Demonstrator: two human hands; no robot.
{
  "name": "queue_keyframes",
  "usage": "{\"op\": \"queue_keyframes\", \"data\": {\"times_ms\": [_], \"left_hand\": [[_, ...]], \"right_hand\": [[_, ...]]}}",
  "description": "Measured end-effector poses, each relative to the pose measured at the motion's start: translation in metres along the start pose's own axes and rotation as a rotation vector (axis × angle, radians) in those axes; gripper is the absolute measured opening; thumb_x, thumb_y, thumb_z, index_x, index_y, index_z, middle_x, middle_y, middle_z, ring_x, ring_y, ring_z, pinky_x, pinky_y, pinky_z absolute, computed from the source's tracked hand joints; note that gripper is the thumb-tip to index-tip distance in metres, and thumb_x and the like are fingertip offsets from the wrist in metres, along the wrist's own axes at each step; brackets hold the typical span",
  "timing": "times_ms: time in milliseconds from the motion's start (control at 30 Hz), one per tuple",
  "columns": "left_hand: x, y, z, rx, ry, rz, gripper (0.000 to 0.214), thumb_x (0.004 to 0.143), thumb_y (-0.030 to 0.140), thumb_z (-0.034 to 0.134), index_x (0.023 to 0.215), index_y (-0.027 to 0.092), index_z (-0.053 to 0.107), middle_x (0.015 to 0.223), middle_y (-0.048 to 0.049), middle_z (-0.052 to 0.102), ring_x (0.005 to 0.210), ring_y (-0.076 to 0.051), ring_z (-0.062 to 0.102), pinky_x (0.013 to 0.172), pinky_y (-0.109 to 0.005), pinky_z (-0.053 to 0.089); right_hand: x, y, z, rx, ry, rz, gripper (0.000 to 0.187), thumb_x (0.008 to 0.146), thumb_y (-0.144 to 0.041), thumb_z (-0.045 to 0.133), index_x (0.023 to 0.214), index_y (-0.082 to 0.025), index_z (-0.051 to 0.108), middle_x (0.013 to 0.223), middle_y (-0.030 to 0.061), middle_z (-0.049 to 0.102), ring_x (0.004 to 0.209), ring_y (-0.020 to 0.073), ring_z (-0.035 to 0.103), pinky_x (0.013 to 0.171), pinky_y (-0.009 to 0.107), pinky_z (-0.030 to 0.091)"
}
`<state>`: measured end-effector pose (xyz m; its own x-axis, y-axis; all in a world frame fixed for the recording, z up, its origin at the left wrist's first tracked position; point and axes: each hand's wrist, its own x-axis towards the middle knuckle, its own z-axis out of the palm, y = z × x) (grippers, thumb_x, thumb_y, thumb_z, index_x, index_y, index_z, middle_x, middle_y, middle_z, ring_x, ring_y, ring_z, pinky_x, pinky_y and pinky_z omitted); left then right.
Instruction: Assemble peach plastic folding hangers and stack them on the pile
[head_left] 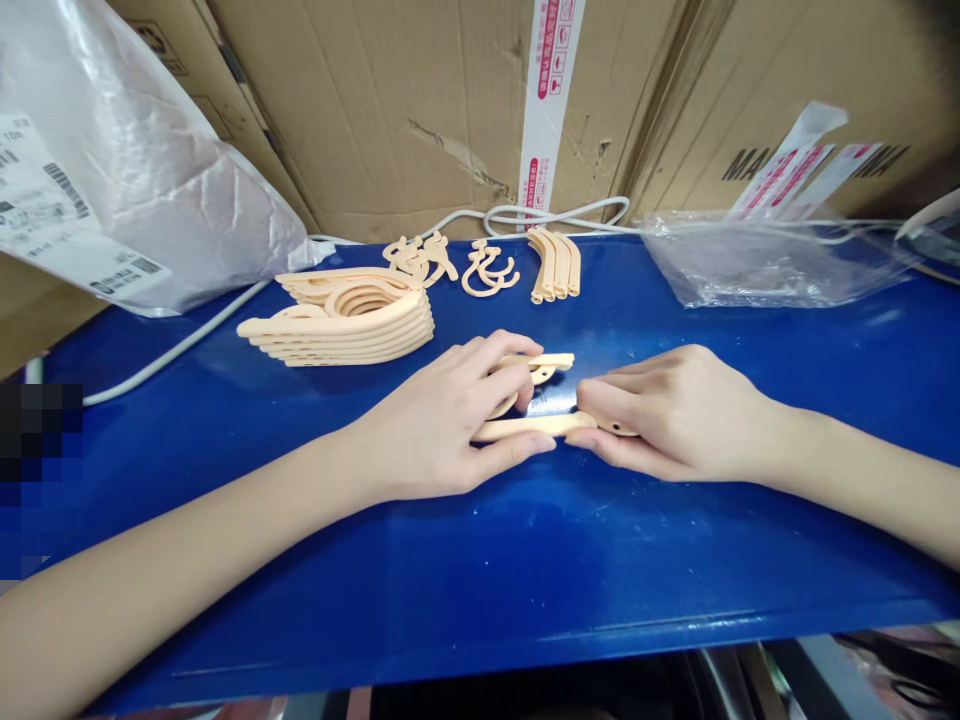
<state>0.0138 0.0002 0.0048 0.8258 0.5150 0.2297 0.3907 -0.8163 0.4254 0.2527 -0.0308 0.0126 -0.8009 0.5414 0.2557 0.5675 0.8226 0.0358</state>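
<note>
Low over the blue table, my left hand is closed around a cream plastic hanger body, thumb along its near bar and fingers over its far bar. Pinched in my right hand is a cream hanger arm with a small dark hole, mostly hidden by the fingers. The two pieces meet end to end between my hands; whether they are joined I cannot tell. Beyond my left hand lies a stack of hanger bodies. Cream hooks and several curved hanger arms lie farther back.
Tall cardboard boxes line the back of the blue table. A silvery parcel bag leans at the left. White cable runs along the rear and left. Clear plastic bag lies back right.
</note>
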Motion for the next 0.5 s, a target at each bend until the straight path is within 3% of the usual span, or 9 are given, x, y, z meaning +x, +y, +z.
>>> {"op": "queue_keyframes", "data": {"times_ms": [67,133,267,400,500], "left_hand": [[0.001,-0.001,-0.001,-0.052,0.02,-0.027,0.028,0.094,0.043,0.049,0.1,0.017,0.055,0.129,-0.0115,0.048,0.112,-0.025,0.052,0.098,-0.042,0.044],[0.001,-0.002,-0.001,-0.093,0.046,-0.03,0.021,0.096,0.036,0.046,0.101,0.018,0.056,0.129,-0.01,0.048,0.116,-0.023,0.051,0.101,-0.04,0.042],[0.001,-0.003,-0.001,-0.144,0.08,-0.044,0.015,0.092,0.017,0.047,0.102,0.019,0.058,0.128,-0.007,0.049,0.116,-0.018,0.053,0.104,-0.035,0.043],[0.002,-0.005,-0.002,-0.174,0.129,-0.056,0.02,0.09,0.016,0.052,0.109,0.02,0.059,0.127,-0.0065,0.051,0.118,-0.017,0.054,0.101,-0.032,0.047],[0.003,-0.006,-0.001,-0.171,0.178,-0.082,0.023,0.088,0.02,0.059,0.111,0.019,0.059,0.125,-0.0071,0.054,0.119,-0.017,0.054,0.103,-0.035,0.046]], "right_hand": [[-0.001,-0.005,-0.003,0.113,-0.032,-0.016,0.035,0.098,-0.042,0.04,0.072,-0.019,0.047,0.056,-0.0038,0.047,0.044,0.0098,0.037,0.046,0.027,0.022],[-0.002,-0.01,-0.007,0.218,-0.074,-0.016,0.031,0.095,-0.044,0.046,0.076,-0.02,0.048,0.058,-0.0045,0.047,0.047,0.0099,0.038,0.048,0.027,0.023],[-0.002,-0.018,-0.013,0.359,-0.126,-0.008,0.005,0.087,-0.022,0.052,0.085,-0.018,0.054,0.066,-0.003,0.052,0.057,0.0114,0.043,0.055,0.027,0.03],[0.0,-0.017,-0.018,0.374,-0.075,-0.039,0.007,0.083,-0.014,0.051,0.083,-0.018,0.056,0.075,0.001,0.056,0.069,0.0145,0.046,0.065,0.029,0.036],[0.001,-0.014,-0.018,0.332,-0.073,-0.047,0.012,0.086,-0.015,0.049,0.085,-0.019,0.06,0.094,0.0059,0.061,0.085,0.0183,0.05,0.079,0.034,0.04]]}}
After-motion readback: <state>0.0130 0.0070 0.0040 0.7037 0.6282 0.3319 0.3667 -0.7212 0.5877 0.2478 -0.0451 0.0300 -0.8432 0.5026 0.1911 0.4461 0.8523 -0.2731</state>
